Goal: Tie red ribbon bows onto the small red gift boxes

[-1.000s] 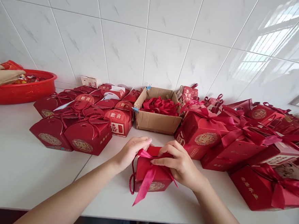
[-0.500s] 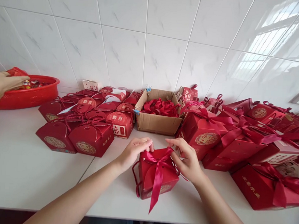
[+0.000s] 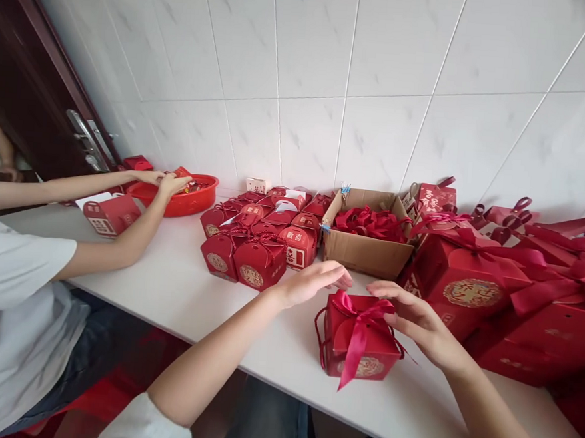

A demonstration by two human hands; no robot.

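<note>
A red gift box [image 3: 363, 354] stands upright on the white table in front of me, with a ribbon bow [image 3: 358, 317] tied across its top and a cord handle hanging at its side. My left hand [image 3: 312, 284] hovers at the box's back left, fingers stretched out and holding nothing. At the right, my right hand [image 3: 423, 321] curves loosely beside the bow, its fingers apart; whether a fingertip touches the ribbon I cannot tell. Behind the hands stands a cardboard carton [image 3: 365, 251] filled with loose red ribbons [image 3: 370, 223].
Several red boxes with cord handles [image 3: 259, 263] cluster left of the carton. More ribboned boxes [image 3: 473, 278] crowd the right. Further left, a co-worker [image 3: 11, 293] reaches into a red basin [image 3: 191, 202], beside an open red box [image 3: 115, 216]. A tiled wall closes off the back.
My view has swung left, bringing the co-worker and a door into sight. My left hand has let go of the bow and lifted off; my right hand's fingers have loosened from the ribbon.
</note>
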